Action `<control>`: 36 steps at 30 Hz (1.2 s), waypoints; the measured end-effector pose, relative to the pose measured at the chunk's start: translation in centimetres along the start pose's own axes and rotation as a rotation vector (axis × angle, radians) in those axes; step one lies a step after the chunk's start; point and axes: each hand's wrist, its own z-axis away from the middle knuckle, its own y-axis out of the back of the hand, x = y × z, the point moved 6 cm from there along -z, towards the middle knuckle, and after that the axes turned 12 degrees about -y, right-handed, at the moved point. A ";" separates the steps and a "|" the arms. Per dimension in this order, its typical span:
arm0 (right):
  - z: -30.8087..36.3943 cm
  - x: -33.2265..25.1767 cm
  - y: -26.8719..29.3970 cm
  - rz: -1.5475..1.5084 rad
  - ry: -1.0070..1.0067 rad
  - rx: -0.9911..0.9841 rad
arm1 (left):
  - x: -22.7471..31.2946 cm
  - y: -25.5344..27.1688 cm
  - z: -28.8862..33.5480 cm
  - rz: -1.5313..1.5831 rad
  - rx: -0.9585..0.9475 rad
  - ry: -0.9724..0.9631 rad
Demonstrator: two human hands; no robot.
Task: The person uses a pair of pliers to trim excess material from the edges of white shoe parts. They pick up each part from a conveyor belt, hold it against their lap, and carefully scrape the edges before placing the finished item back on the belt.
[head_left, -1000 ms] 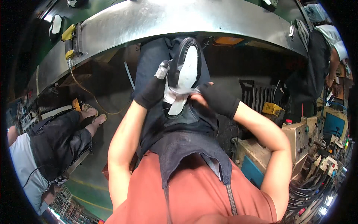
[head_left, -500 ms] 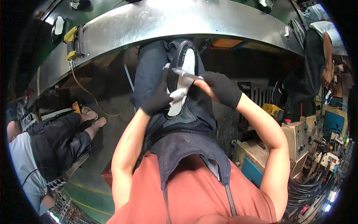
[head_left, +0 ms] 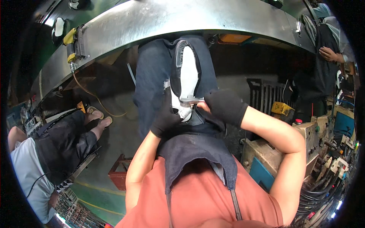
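A shoe lies sole-up on the person's dark-trousered thighs, toe to the far side, evidently so that the lap braces it and the white underside faces up. The left hand is closed around its near end from the left, apparently to steady it, while the right hand grips a slim metal tool against the underside. A reddish-brown box stands on the left floor, contents indiscernible.
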 end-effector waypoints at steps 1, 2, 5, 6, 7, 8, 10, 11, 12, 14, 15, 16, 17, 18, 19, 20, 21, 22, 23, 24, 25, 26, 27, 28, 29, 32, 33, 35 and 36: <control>-0.7 0.6 -0.6 0.095 -0.003 0.054 | -0.6 0.2 -0.5 -0.072 0.018 0.020; -1.7 2.3 -1.2 0.212 0.186 0.278 | -1.0 -0.1 -0.5 -0.131 0.027 0.043; -4.4 4.7 -0.5 0.236 0.455 0.393 | -1.3 -0.6 -2.2 0.156 0.055 0.170; -4.7 4.8 -0.4 0.235 0.468 0.407 | -0.4 -0.6 -2.8 0.536 0.009 0.360; -4.9 4.9 -0.2 0.235 0.478 0.422 | 0.2 -1.4 -2.9 0.918 -0.036 0.547; -4.8 5.0 -0.2 0.234 0.485 0.436 | -3.0 -2.2 -1.9 1.243 0.332 0.598; -4.4 4.4 0.0 0.244 0.461 0.384 | -3.7 -1.2 -3.4 0.638 0.504 0.247; -4.2 4.2 0.2 0.248 0.448 0.355 | -3.1 -1.2 -3.9 0.334 0.570 0.074; -3.8 4.0 0.8 0.191 0.409 0.306 | -4.0 -1.4 -3.5 0.113 0.416 0.086; -3.0 4.4 0.7 0.173 0.235 0.047 | -5.5 -1.9 -2.5 -0.354 0.130 0.036; -2.8 4.7 1.4 0.178 0.151 -0.065 | -5.8 -1.6 -3.1 -0.361 0.162 0.012; -1.9 3.2 2.6 0.206 0.148 -0.003 | -6.0 -1.0 -3.1 -0.373 0.194 0.004; -0.5 0.8 3.8 0.121 0.137 0.035 | -6.2 -0.7 -2.7 -0.379 0.221 -0.001; 0.9 -2.1 4.6 0.040 0.112 0.078 | -7.5 -0.8 -2.1 -0.198 0.193 0.049; 1.3 -5.5 4.5 0.064 0.294 0.183 | -8.9 -0.7 -1.2 -0.029 0.178 0.115; 1.9 -8.7 4.5 0.104 0.463 0.302 | -10.3 -0.8 -0.4 0.134 0.171 0.184; 1.4 -8.7 4.6 0.041 0.602 0.313 | -12.7 -0.9 1.8 0.395 0.049 0.342; 0.8 -7.9 4.4 -0.014 0.712 0.321 | -10.7 -1.1 0.5 0.337 -0.049 0.382; -1.4 -4.6 2.7 -0.029 0.663 0.222 | -8.3 -0.7 -0.3 0.261 -0.132 0.423; -3.1 -1.4 1.9 -0.052 0.322 0.144 | -6.1 -0.4 -1.1 0.190 -0.221 0.460; -2.9 -0.2 2.1 0.087 0.246 0.168 | -5.4 -0.1 -0.9 0.168 -0.154 0.345; -1.8 0.3 2.5 0.114 0.235 0.204 | -4.9 0.4 -1.2 0.130 -0.075 0.215; 0.1 -0.1 2.8 0.138 0.217 0.229 | -4.3 0.7 -1.2 0.090 -0.005 0.091; 1.0 1.0 1.7 -0.018 0.172 0.207 | -3.2 1.2 -1.8 0.085 -0.014 0.046; 1.7 2.0 0.0 -0.173 0.120 0.187 | -2.1 1.6 -2.7 0.085 -0.027 -0.003; 3.3 4.5 -8.5 -0.983 -0.434 0.065 | -0.1 2.8 -4.6 0.099 0.041 0.015; 3.3 3.6 -10.0 -1.249 -0.582 0.193 | -0.7 2.8 -3.9 0.286 0.100 0.117; 3.0 3.9 -13.9 -1.302 -0.706 0.298 | -2.5 2.3 -2.8 0.607 0.215 0.291; 2.9 3.3 -13.4 -1.302 -0.700 0.349 | -3.8 3.0 -2.4 0.679 0.270 0.360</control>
